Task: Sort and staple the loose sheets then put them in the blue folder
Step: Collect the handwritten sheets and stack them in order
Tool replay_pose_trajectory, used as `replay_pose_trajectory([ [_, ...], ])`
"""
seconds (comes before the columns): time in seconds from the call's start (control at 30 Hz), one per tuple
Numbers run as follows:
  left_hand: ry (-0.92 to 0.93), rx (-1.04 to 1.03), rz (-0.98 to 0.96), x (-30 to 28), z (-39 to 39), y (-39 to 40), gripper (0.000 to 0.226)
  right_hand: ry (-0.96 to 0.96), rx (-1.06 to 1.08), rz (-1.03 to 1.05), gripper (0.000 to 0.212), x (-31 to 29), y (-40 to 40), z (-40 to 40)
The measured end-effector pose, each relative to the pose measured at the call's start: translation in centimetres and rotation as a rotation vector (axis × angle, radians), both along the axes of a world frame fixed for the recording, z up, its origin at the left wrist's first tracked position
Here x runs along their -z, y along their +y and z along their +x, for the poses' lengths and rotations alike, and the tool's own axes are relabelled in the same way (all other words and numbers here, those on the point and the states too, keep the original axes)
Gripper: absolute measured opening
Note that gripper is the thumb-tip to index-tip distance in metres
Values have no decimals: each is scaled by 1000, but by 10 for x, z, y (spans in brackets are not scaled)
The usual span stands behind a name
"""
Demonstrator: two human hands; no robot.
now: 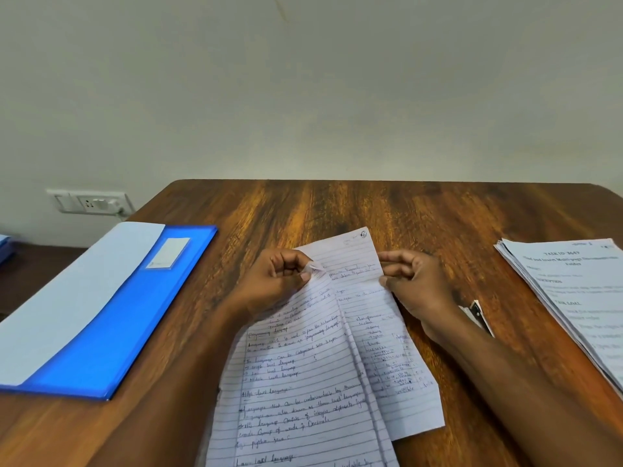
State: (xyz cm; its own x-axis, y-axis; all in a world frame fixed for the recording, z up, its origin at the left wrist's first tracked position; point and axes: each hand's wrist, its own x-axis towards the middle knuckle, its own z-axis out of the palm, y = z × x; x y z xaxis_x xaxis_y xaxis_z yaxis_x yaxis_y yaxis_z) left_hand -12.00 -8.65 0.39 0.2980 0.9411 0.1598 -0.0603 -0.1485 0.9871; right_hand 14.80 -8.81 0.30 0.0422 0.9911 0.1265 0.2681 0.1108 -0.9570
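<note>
Currently, the loose sheets [323, 358], lined pages covered in blue handwriting, lie in front of me at the middle of the wooden table [404, 210], fanned so that one page overlaps another. Their upper ends are lifted between my hands; their lower ends run out of view at the bottom edge. The top page carries a circled number in its upper right corner.

My left hand [273, 281] grips the left edge of the upper pages, its fingers curled and its thumb pressed against the paper. My right hand [414, 284] pinches the right edge of the rear page between thumb and curled fingers.

Just beside my right wrist, a small black and silver object [477, 315] lies on the table, partly hidden; I cannot tell what it is.

To the left, well apart from the sheets, the blue folder [111, 332] lies flat with a pale sheet [67, 298] across its left part and a white label on its cover. To the right, a stack of printed papers [573, 305] rests near the table edge. A wall socket [89, 202] sits behind the folder.
</note>
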Motion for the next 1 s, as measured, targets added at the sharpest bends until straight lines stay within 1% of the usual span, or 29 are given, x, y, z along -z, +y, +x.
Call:
replay_pose_trajectory([
  [0.2, -4, 21, 13, 0, 1, 0, 13, 68, -35, 3, 43, -1, -2, 0],
  [0.3, 13, 20, 18, -1, 1, -1, 10, 70, -34, 2, 42, -3, -4, 1],
  [0.4, 31, 18, 47, -3, 5, -3, 11, 2, -30, 31, 38, -7, -6, -4],
  [0.5, 80, -12, 94, -8, 10, -6, 12, -99, -37, 131, 27, -10, -7, -11],
  [0.6, 173, -94, 143, -12, 13, -11, 15, -196, -102, 226, 12, -10, -8, -14],
  [0.67, 293, -214, 172, -15, 18, -14, 15, -259, -150, 234, 10, -8, -8, -14],
  [0.73, 369, -302, 235, -19, 23, -17, 14, -266, -194, 219, 12, -9, -11, -14],
  [0.9, 431, -411, 347, -23, 34, -21, 12, -249, -311, 219, 17, -15, -15, -15],
  [1.0, 414, -442, 406, -21, 36, -20, 12, -260, -360, 223, 21, -15, -17, -16],
])
